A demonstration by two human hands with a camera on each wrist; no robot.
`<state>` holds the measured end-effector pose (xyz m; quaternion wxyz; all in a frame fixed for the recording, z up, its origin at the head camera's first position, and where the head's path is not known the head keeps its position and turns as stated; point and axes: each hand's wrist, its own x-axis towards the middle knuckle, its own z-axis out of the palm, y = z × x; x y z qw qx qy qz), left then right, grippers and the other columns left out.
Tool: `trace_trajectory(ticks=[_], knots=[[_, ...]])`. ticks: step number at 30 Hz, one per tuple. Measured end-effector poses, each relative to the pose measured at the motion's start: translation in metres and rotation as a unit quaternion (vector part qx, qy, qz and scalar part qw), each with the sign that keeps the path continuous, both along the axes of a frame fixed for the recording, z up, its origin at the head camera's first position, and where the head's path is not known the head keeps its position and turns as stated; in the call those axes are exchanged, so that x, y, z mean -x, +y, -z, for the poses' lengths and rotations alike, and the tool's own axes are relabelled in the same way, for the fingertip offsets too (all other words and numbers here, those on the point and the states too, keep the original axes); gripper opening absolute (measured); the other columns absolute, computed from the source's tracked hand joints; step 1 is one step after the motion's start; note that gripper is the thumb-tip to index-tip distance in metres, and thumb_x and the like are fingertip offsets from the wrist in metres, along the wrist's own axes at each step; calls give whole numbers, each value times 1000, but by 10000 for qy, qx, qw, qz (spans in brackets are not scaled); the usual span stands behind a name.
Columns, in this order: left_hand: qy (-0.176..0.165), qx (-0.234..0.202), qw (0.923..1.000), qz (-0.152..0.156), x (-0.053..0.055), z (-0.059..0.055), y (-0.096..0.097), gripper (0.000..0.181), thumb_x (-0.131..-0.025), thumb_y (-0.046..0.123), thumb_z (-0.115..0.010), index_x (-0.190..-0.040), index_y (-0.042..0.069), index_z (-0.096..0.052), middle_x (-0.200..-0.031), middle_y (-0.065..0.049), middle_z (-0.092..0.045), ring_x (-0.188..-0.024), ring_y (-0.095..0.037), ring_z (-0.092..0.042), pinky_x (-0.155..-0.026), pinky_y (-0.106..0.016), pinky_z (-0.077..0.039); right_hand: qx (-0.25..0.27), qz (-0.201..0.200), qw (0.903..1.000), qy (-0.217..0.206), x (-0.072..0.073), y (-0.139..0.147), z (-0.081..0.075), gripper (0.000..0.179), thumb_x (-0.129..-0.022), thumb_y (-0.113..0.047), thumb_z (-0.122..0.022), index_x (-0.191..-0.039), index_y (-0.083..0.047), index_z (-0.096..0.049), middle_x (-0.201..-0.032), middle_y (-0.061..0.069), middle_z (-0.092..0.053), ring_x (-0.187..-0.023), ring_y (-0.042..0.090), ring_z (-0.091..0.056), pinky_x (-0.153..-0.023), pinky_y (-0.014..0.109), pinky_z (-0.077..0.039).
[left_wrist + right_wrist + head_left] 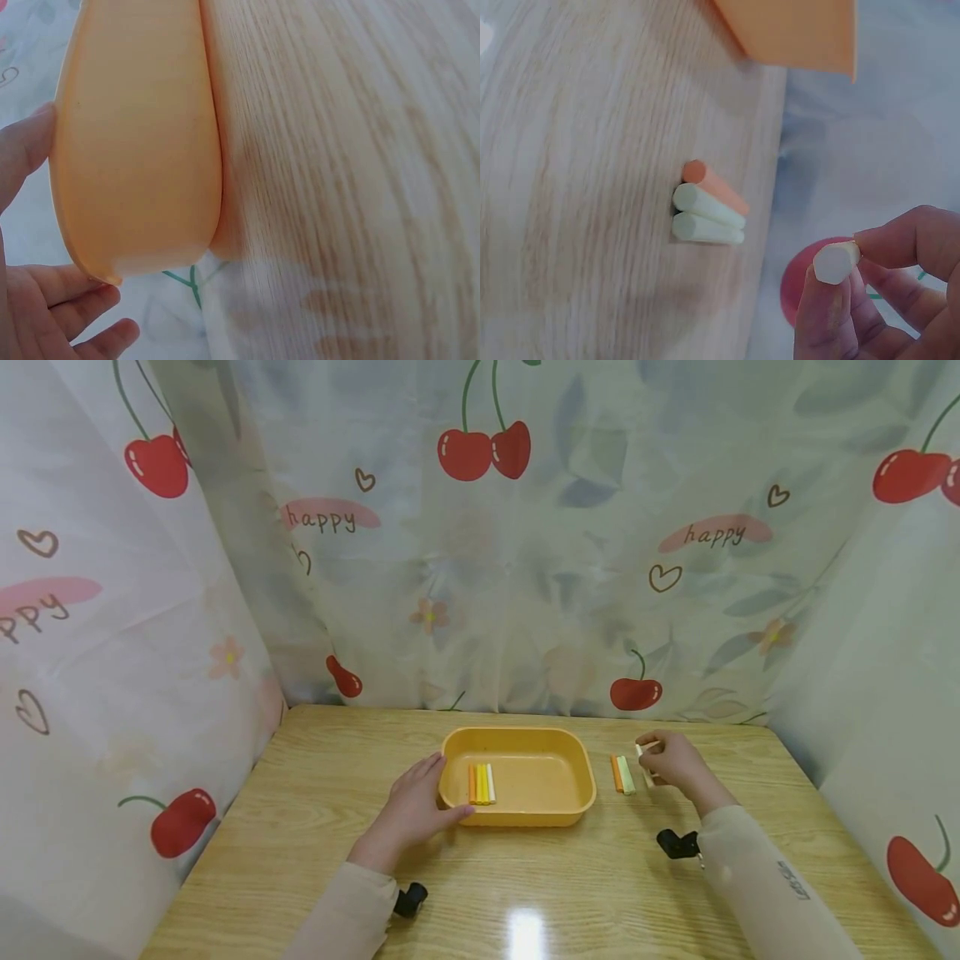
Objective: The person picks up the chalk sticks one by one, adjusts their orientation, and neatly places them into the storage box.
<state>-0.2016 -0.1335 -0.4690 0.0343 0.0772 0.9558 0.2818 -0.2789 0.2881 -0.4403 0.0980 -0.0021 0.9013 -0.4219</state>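
My right hand (672,762) pinches a white chalk stick (835,262) between thumb and fingertips, just right of three chalk sticks on the table. Those three lie side by side: one orange chalk stick (712,184) and two pale green chalk sticks (709,206). A shallow orange tray (536,817) stands left of them. Inside it, at the left, orange, yellow and white chalk sticks (482,785) lie in a row. My left hand (414,806) rests at the tray's left front corner, thumb along the front rim and fairly straight fingers touching the left side.
The wooden table (300,827) ends at a patterned curtain (480,610) close behind the tray. More curtain hangs on both sides. Black mounts (677,844) sit at each wrist.
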Motion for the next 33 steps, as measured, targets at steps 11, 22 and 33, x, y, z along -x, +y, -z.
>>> trace_trajectory(ticks=[11,22,33], knots=[[218,35,9998,33,0,3,0,102,-82,62,-74,-157,6,-32,-163,-10,-27,-149,-33,-24,-121,-52,-18,312,50,9995,37,-6,-15,-19,43,-94,-5,-56,-136,5,-50,-102,15,-59,-85,30,-62,-70,38,-59],[209,21,9998,1,-1,2,1,102,-82,62,-74,-157,7,-32,-163,-10,-27,-149,-34,-24,-120,-53,-19,638,-53,9977,220,-11,-31,-42,44,-96,-8,-59,-137,4,-51,-111,19,-55,-86,27,-60,-70,33,-59],[204,7,9998,-24,-1,4,1,103,-81,64,-73,-157,8,-32,-164,-9,-26,-149,-33,-23,-120,-53,-20,866,-139,9954,392,-20,-55,-63,42,-97,-5,-60,-137,3,-50,-114,20,-54,-84,24,-59,-72,34,-60]])
